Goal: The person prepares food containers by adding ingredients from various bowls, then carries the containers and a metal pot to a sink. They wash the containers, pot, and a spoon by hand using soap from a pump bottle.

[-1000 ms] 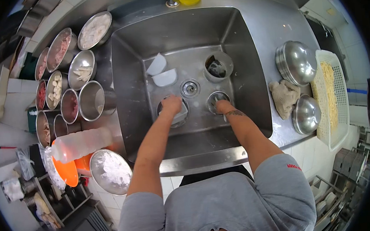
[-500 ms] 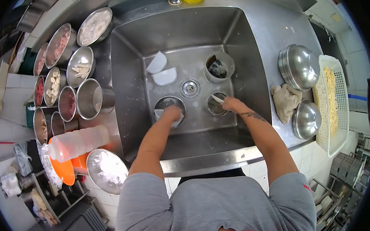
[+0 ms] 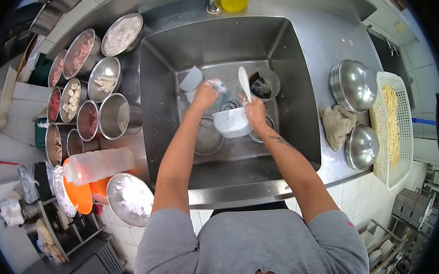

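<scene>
Over the sink, my right hand (image 3: 254, 110) is closed on a white bowl-like container (image 3: 231, 123), tilted above the drain. A white spoon (image 3: 245, 82) stands up from the same hand. My left hand (image 3: 206, 93) is closed around something whitish and blurred (image 3: 218, 86), perhaps a wet scrubber. Behind the left hand lie white containers (image 3: 191, 79), partly covered. Below it, a round metal bowl (image 3: 208, 136) holds cloudy liquid. Beneath the right wrist, a smaller metal bowl (image 3: 268, 129) is mostly hidden. Farther back stands a clear tub (image 3: 271, 78) with dark pieces inside.
Metal containers with meat (image 3: 81, 54) and other food crowd the left counter, beside a plastic bottle (image 3: 100, 166) and a bowl of white powder (image 3: 131, 200). On the right are stacked metal bowls (image 3: 354, 86), a cloth (image 3: 337, 126) and a noodle basket (image 3: 405, 125).
Both hands have risen out of the metal bowls toward the sink's middle. The white container is now up in my right hand with the spoon, and the left hand holds the blurred item.
</scene>
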`<action>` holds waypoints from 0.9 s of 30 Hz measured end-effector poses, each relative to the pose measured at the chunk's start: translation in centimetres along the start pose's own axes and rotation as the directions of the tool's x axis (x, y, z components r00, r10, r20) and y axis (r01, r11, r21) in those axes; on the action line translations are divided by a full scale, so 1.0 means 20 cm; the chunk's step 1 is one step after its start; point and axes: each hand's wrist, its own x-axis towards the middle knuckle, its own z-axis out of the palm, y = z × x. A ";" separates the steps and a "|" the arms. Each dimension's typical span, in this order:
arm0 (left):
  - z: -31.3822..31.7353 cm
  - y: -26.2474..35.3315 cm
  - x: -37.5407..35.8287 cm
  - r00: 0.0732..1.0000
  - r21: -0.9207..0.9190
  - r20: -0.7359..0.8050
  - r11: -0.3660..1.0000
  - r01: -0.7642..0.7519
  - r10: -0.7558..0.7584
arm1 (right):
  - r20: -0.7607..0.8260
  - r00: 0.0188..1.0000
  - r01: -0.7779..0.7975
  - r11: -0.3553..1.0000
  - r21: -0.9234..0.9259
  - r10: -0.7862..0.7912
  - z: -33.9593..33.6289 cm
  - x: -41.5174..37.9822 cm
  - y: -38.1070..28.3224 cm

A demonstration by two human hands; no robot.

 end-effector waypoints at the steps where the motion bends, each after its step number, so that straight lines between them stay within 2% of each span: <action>1: -0.02 0.05 -0.03 0.994 0.159 -0.111 0.987 0.005 0.012 | -0.112 0.993 -0.034 0.997 -0.066 0.027 -0.01 -0.03 -0.06; 2: -0.02 0.09 -0.06 0.975 0.310 -0.219 0.950 0.029 0.042 | -0.224 0.974 -0.075 0.989 -0.128 0.045 -0.02 -0.04 -0.09; 3: 0.08 0.06 -0.08 0.980 0.182 -0.167 0.980 -0.074 0.105 | -0.309 0.943 -0.086 0.987 0.137 0.125 0.00 0.10 0.12; 6: 0.27 0.41 -0.40 0.909 0.543 -0.360 0.840 0.019 0.212 | -0.246 0.918 -0.151 0.848 0.509 0.311 0.10 0.12 0.20; 7: 0.29 0.34 -0.37 0.902 0.462 -0.427 0.873 0.158 0.064 | -0.251 0.947 -0.031 0.838 0.545 0.199 0.17 0.15 0.34; 9: 0.31 0.13 -0.25 0.820 0.269 -0.521 0.867 0.420 -0.236 | -0.306 0.905 -0.147 0.893 0.426 0.295 0.30 0.17 0.38; 10: 0.21 0.07 -0.22 0.731 0.009 -0.534 0.862 0.508 -0.425 | -0.339 0.879 -0.205 0.908 0.366 0.335 0.35 0.19 0.36; 11: 0.14 0.03 -0.21 0.628 -0.252 -0.490 0.788 0.561 -0.604 | -0.311 0.877 -0.213 0.877 0.431 0.366 0.38 0.21 0.34; 14: 0.27 -0.16 -0.14 0.391 -0.328 -0.658 0.712 0.621 -0.644 | -0.236 0.947 -0.116 0.918 0.378 0.217 0.57 0.38 0.29; 16: 0.19 -0.19 -0.17 0.358 -0.695 -0.444 0.567 0.442 -0.822 | -0.191 0.973 -0.056 0.933 0.354 0.131 0.69 0.43 0.26; 17: 0.14 -0.21 -0.19 0.369 -0.835 -0.310 0.436 0.336 -0.876 | -0.125 0.989 -0.056 0.977 0.206 0.083 0.74 0.43 0.23; 18: 0.07 -0.22 -0.21 0.401 -0.938 -0.279 0.337 0.082 -0.873 | -0.058 0.998 -0.031 0.998 0.056 0.034 0.76 0.40 0.15; 19: 0.01 -0.31 -0.18 0.340 -0.932 -0.283 0.340 0.121 -0.897 | 0.069 0.997 0.001 0.973 -0.233 0.015 0.75 0.32 -0.04; 20: -0.01 -0.42 -0.15 0.238 -0.873 -0.411 0.455 0.176 -0.880 | 0.091 0.994 0.079 0.963 -0.258 -0.057 0.74 0.31 -0.06; 22: -0.15 -0.40 -0.19 0.358 -0.861 -0.435 0.498 0.103 -0.826 | 0.143 0.967 0.245 0.922 -0.299 -0.211 0.74 0.31 -0.10; 23: -0.18 -0.33 -0.21 0.424 -0.755 -0.537 0.640 0.142 -0.729 | 0.114 0.973 0.226 0.936 -0.269 -0.202 0.70 0.30 -0.10; 25: -0.21 -0.10 -0.26 0.567 -0.477 -0.669 0.863 0.168 -0.480 | 0.247 0.969 0.002 0.996 -0.086 0.020 0.53 0.19 -0.19; 26: -0.15 -0.12 -0.22 0.642 -0.359 -0.677 0.923 0.139 -0.360 | 0.324 0.939 -0.119 0.993 -0.006 0.114 0.45 0.13 -0.22; 27: -0.05 -0.05 -0.19 0.689 -0.169 -0.704 0.983 0.073 -0.172 | 0.457 0.840 0.273 0.956 0.108 -0.292 0.46 0.14 -0.07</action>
